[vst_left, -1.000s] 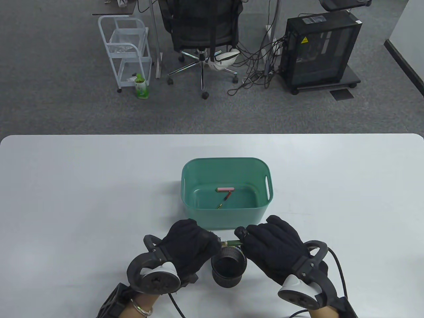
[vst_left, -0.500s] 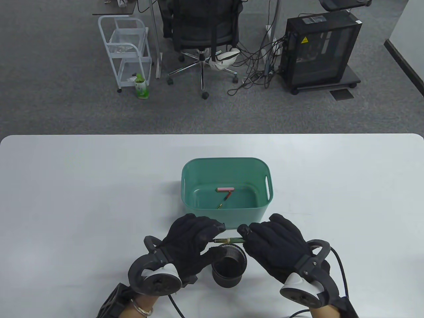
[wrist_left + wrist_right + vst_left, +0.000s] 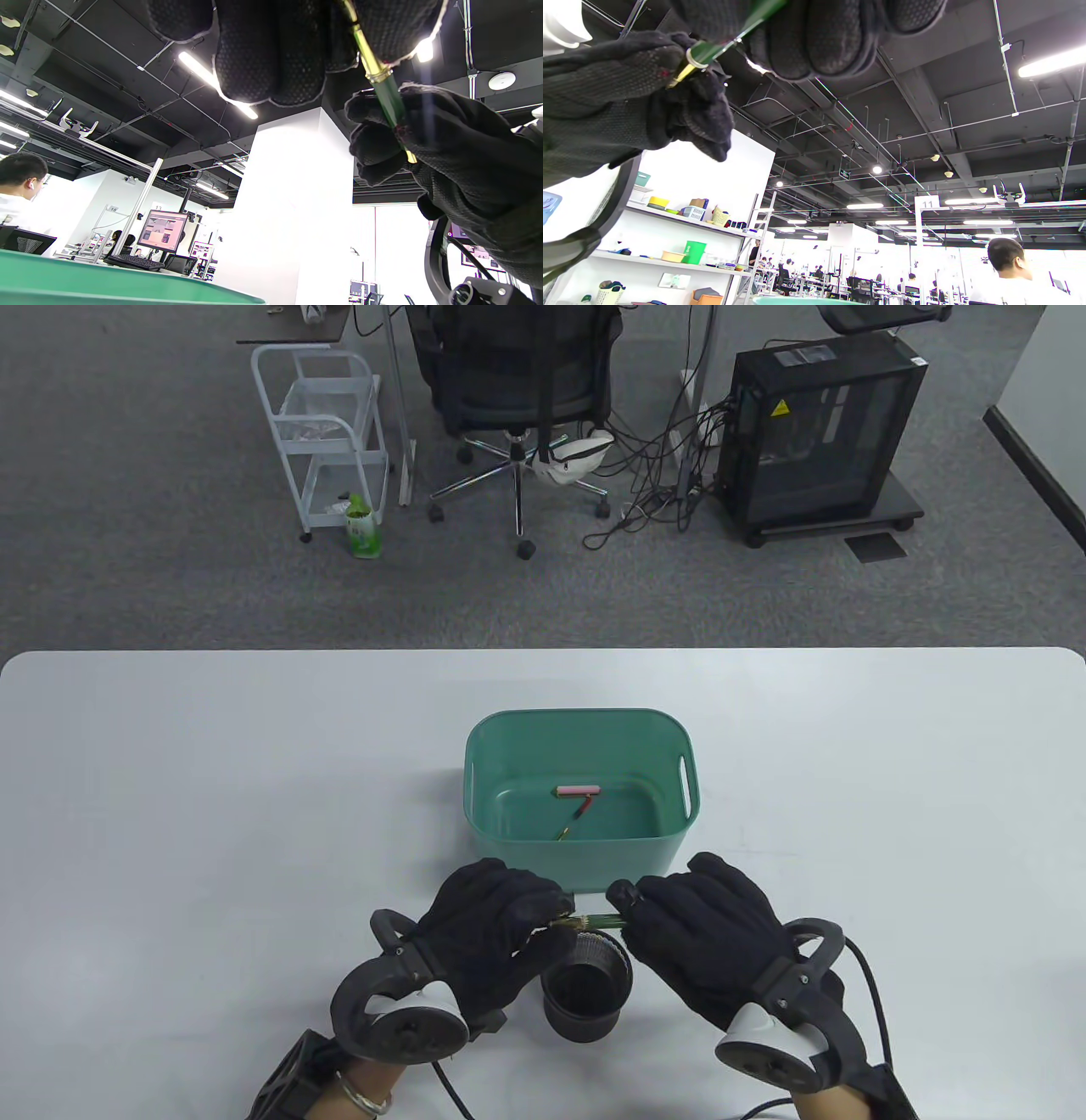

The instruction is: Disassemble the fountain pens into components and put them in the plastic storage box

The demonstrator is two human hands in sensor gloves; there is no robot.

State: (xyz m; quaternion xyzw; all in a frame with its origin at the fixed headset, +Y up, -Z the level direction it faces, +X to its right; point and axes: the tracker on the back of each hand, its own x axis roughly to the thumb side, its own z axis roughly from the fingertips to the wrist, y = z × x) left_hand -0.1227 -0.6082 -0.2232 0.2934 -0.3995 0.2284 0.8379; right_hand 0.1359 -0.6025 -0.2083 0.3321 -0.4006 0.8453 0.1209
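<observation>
Grey carpet floor (image 3: pixel 170 577) fills the upper half of the table view. Upper left stands a white wire trolley (image 3: pixel 321 432), a black mesh office chair (image 3: pixel 517 381) at top centre, a black computer tower (image 3: pixel 819 432) upper right.

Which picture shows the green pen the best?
The left wrist view: the green pen is close up, its gold ring clear, gripped by both hands. The right wrist view shows only a short piece. In the table view it is a thin sliver between the gloves.
</observation>
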